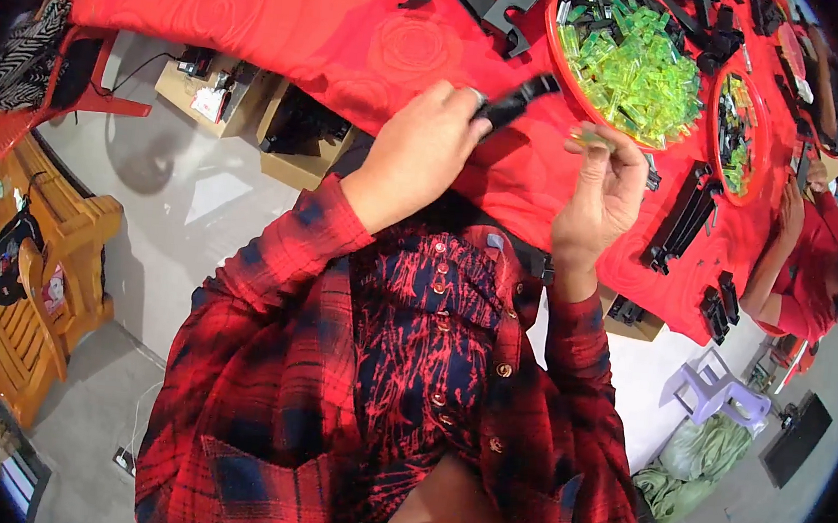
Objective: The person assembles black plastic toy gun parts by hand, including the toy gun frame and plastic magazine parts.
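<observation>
Head view: left hand (417, 152) closing its grip around a black plastic strip (516, 102), holding it slanted above the red-clothed worktop (290, 21). Right hand (599, 193) pinching what is probably a small clear green piece (587, 136) between thumb and fingertips, just beside the strip's lower end. Sitting right behind both hands: a red bowl (567, 75) heaped with green pieces. Resting on the worktop at far right: another person's hand (793, 200).
</observation>
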Available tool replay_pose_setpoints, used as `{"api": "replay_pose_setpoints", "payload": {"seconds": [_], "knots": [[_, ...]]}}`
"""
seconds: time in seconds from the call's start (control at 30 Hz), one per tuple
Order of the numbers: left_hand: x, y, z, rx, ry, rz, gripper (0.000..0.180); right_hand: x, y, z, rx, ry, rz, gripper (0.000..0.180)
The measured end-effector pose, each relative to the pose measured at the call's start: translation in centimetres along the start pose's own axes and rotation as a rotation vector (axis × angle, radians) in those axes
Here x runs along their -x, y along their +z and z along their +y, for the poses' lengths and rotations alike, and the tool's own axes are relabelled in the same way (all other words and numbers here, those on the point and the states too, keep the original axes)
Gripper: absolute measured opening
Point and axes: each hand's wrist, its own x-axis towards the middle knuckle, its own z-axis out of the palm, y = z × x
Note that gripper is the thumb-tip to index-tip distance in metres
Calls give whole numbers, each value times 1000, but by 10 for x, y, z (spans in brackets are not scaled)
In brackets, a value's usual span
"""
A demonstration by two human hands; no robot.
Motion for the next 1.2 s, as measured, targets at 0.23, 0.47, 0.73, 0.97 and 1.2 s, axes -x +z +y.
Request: {"api": "replay_pose_setpoints", "payload": {"seconds": [0.23, 0.47, 0.73, 0.97, 1.2], "knots": [[-12, 15, -5, -248, 288, 69, 19, -5, 6, 12, 658, -315, -318, 15], [-8, 3, -7, -177, 227, -21, 25, -8, 9, 28, 652, -277, -309, 16], [15, -6, -18, -251, 236, 19, 43, -9, 6, 25, 653, -264, -328, 15], [11, -5, -25, -186, 241, 54, 35, -10, 7, 28, 763, -394, -391, 14], [2, -12, -29, -48, 178, -41, 31, -7, 9, 29, 845, -389, -331, 19]]}}
